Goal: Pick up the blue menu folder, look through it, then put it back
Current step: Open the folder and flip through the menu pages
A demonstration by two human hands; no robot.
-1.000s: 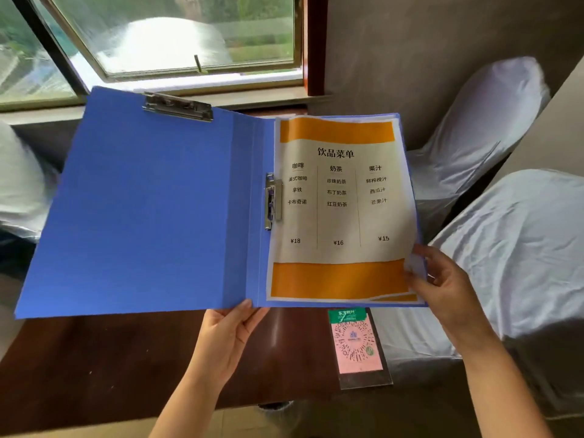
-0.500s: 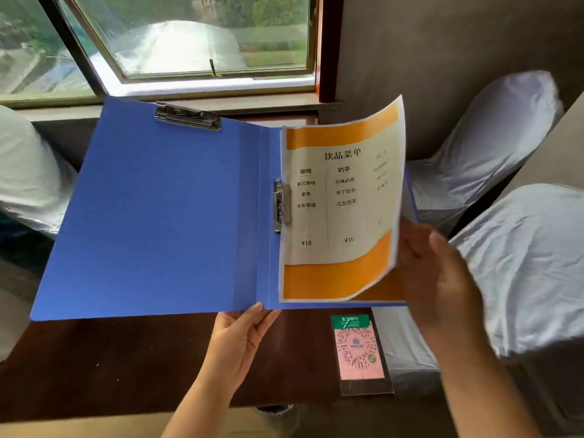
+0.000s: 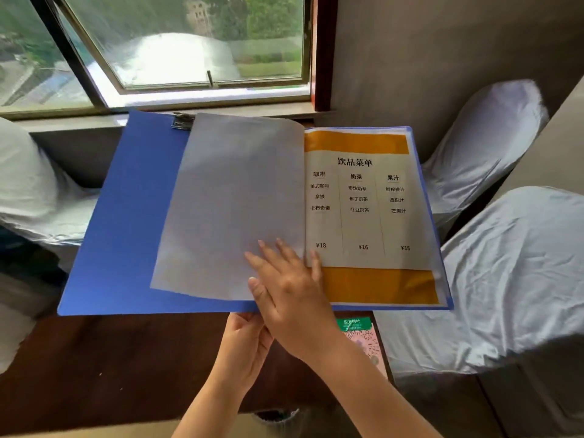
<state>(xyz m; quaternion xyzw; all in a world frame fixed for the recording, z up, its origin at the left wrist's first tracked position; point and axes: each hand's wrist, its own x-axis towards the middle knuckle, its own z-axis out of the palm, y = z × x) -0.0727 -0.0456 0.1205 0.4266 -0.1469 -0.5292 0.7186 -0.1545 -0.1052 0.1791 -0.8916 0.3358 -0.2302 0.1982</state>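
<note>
The blue menu folder (image 3: 126,222) is held open in the air above a dark wooden table (image 3: 110,374). My left hand (image 3: 245,343) grips its lower edge near the spine from below. A turned page (image 3: 234,203) lies blank side up over the left half, hiding most of the top clip (image 3: 181,121). My right hand (image 3: 290,286) rests flat on that page near the spine, fingers spread. On the right half another menu sheet (image 3: 363,203) shows, white with orange bands, black text and prices.
A pink and green QR-code card (image 3: 363,336) lies on the table under the folder's right half. White-covered chairs stand at right (image 3: 505,273), far right (image 3: 486,147) and left (image 3: 28,191). A window (image 3: 189,49) and sill are behind.
My right hand lifted the top menu sheet from its right edge, swung it leftward over the spine and now presses it flat on the left cover. A second identical-looking sheet is uncovered.
</note>
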